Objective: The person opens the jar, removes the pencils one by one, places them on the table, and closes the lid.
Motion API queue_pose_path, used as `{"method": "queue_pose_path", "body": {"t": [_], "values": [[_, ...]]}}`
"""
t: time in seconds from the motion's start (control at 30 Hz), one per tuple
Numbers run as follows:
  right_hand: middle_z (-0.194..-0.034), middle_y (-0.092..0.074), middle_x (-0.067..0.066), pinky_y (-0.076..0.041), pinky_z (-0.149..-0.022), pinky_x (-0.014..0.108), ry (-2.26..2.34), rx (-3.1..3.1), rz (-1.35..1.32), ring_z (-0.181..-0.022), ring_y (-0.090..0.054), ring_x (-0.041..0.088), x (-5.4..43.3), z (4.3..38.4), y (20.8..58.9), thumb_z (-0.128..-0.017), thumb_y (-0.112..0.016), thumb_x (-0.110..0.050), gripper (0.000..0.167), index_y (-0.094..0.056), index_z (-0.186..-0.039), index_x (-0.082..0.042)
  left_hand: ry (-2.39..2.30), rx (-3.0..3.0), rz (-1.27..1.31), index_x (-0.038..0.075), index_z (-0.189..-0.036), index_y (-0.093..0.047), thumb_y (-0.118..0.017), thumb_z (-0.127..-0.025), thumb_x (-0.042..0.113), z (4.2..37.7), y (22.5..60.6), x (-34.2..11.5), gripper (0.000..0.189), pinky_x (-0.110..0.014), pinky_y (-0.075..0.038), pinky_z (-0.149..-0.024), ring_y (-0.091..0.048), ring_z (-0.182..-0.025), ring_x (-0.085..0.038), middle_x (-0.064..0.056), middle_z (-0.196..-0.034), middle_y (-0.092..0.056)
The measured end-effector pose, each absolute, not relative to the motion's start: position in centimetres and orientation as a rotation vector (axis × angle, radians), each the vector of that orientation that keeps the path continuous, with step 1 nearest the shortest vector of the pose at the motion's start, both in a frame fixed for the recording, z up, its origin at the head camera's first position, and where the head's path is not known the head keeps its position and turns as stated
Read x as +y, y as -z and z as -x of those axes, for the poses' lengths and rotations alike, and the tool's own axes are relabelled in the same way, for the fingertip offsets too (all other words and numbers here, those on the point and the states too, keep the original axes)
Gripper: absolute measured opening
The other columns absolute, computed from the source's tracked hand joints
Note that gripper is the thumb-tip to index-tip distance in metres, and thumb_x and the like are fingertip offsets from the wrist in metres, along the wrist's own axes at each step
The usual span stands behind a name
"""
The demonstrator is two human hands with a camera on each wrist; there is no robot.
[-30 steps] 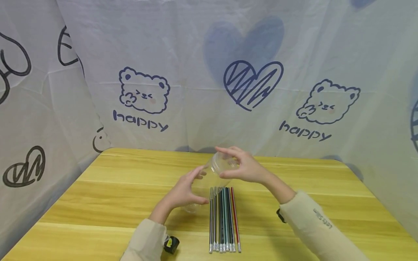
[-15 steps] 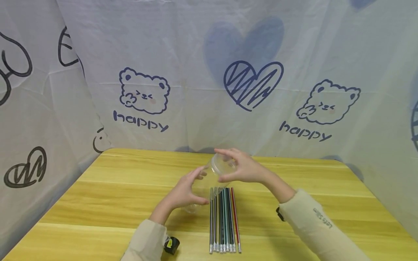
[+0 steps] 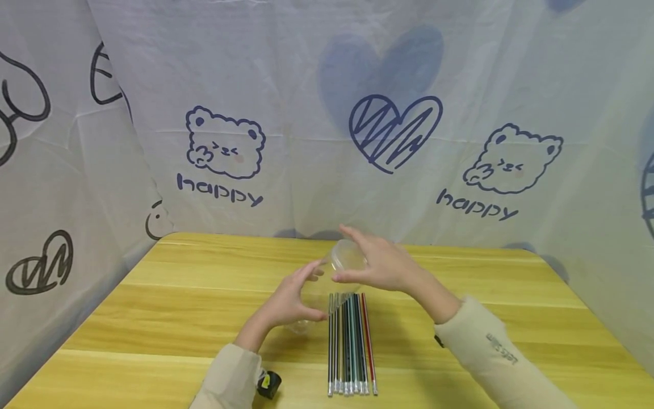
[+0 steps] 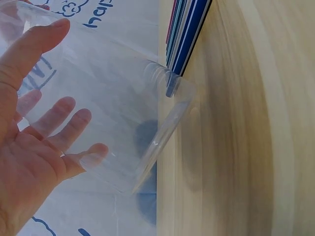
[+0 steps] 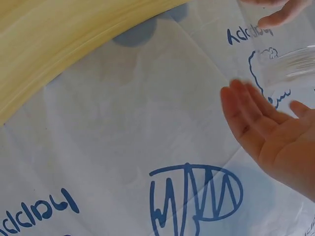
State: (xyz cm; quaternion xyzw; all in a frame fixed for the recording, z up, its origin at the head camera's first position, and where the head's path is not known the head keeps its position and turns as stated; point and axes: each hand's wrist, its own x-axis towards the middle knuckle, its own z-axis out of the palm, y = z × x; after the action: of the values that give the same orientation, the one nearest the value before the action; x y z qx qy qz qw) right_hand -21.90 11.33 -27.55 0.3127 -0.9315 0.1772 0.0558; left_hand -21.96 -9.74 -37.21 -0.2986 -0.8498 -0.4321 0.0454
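Observation:
My left hand [image 3: 286, 298] grips the side of a clear plastic jar [image 4: 115, 105], thumb on one side and fingers on the other. The jar tilts over the table, its lidded end raised toward the right. A see-through round lid [image 3: 344, 254] caps that end. My right hand [image 3: 385, 264] is beside the lid, fingers spread and fairly straight, thumb close to the rim. In the right wrist view, the fingers of the right hand [image 5: 270, 128] extend near the jar's end [image 5: 295, 66]. Several pencils [image 3: 352, 346] lie side by side below the jar, metal ferrules toward me.
The wood-grain table [image 3: 179, 307] reaches back to a white cloth backdrop [image 3: 306, 187] printed with bears, hearts and words. A small black strap piece [image 3: 268, 384] shows at the left sleeve [image 3: 227, 372].
My right hand has loosened from the lid, its fingers straightening and its back turning upward. The left hand and jar stay nearly in place; the pencils have not moved.

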Motion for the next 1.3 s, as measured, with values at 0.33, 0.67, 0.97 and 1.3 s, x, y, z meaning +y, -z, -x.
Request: {"method": "queue_pose_path", "body": {"t": [0.33, 0.67, 0.97, 1.3], "values": [[-0.146, -0.018, 0.009, -0.021, -0.092, 0.064, -0.974, -2.669, -1.355, -0.130, -0.016, 0.033, 12.8, 22.4, 26.3, -0.083, -0.059, -0.032, 0.066, -0.029, -0.140, -0.016, 1.333, -2.584, 0.907, 0.015, -0.138, -0.030, -0.083, -0.058, 0.015, 22.0, 37.2, -9.9, 0.095, -0.054, -0.037, -0.089, -0.045, -0.112, -0.028, -0.012, -0.124, -0.047], [-0.129, -0.043, 0.013, -0.041, -0.084, 0.053, -0.919, -2.742, -1.401, -0.111, -0.044, 0.031, 12.9, 22.6, 26.0, -0.078, -0.069, -0.024, 0.060, -0.045, -0.131, -0.010, 1.321, -2.605, 0.903, 0.016, -0.138, -0.030, -0.082, -0.059, 0.015, 21.9, 37.1, -9.9, 0.095, -0.054, -0.037, -0.089, -0.044, -0.112, -0.027, -0.013, -0.125, -0.046], [-0.114, -0.051, 0.011, -0.047, -0.067, 0.033, -0.783, -2.801, -1.212, -0.088, -0.050, 0.022, 12.3, 22.6, 26.3, -0.077, -0.069, -0.037, 0.063, -0.046, -0.130, -0.013, 1.316, -2.597, 0.936, 0.014, -0.138, -0.030, -0.082, -0.059, 0.014, 21.9, 37.1, -9.9, 0.095, -0.053, -0.038, -0.088, -0.045, -0.111, -0.028, -0.014, -0.124, -0.047], [-0.107, -0.052, 0.012, -0.046, -0.060, 0.031, -0.718, -2.882, -1.008, -0.076, -0.052, 0.018, 11.8, 22.4, 26.7, -0.082, -0.056, -0.051, 0.062, -0.045, -0.130, -0.014, 1.308, -2.614, 0.930, 0.013, -0.138, -0.029, -0.082, -0.060, 0.015, 22.0, 37.2, -9.7, 0.095, -0.053, -0.036, -0.090, -0.044, -0.113, -0.028, -0.014, -0.125, -0.047]]}}
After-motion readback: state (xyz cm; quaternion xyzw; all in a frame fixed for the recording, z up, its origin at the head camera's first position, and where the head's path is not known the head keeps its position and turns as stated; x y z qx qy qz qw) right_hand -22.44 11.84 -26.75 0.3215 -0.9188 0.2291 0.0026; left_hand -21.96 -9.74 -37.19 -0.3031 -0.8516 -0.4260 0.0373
